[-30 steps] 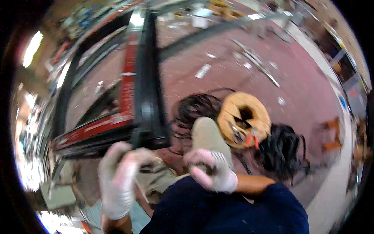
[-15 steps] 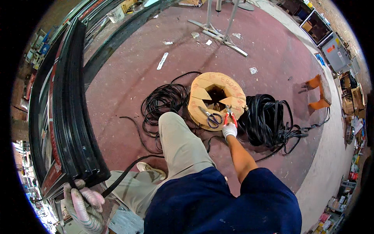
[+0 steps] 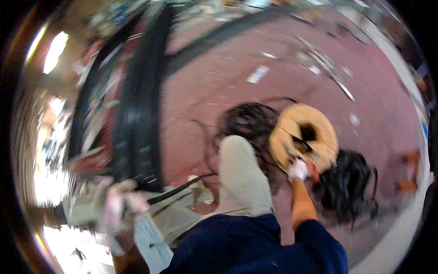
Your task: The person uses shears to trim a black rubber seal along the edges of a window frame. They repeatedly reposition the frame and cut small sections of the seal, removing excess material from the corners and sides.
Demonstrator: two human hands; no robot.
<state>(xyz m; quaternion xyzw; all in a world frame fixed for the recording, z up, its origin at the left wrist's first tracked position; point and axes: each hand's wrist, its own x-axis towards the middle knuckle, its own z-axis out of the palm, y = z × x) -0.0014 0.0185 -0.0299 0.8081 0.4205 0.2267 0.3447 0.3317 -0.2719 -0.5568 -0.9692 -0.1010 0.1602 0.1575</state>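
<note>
The picture is smeared by motion. My right hand [image 3: 299, 170], in a white glove, reaches down to the rim of a round wooden cable spool [image 3: 303, 137] lying on the reddish floor. It is closed around a red-handled tool [image 3: 314, 171]. Black cable lies in a coil [image 3: 248, 121] to the left of the spool and in another coil [image 3: 345, 188] to its right. My left hand [image 3: 116, 208], also gloved, is low at the left by the near end of a long black frame [image 3: 141, 114]. A black cable [image 3: 182, 188] runs toward it; its grip is too blurred to read.
My bent knee in light trousers [image 3: 239, 176] sits between the hands. The long black and red frame stretches away along the left. Metal stand legs [image 3: 337, 82] and white scraps [image 3: 258, 74] lie on the far floor. An orange object [image 3: 408, 171] sits at the right.
The view has swung and blurred. My right hand stays at the spool's rim with the red-handled tool. My left hand has risen a little beside the frame's near end.
</note>
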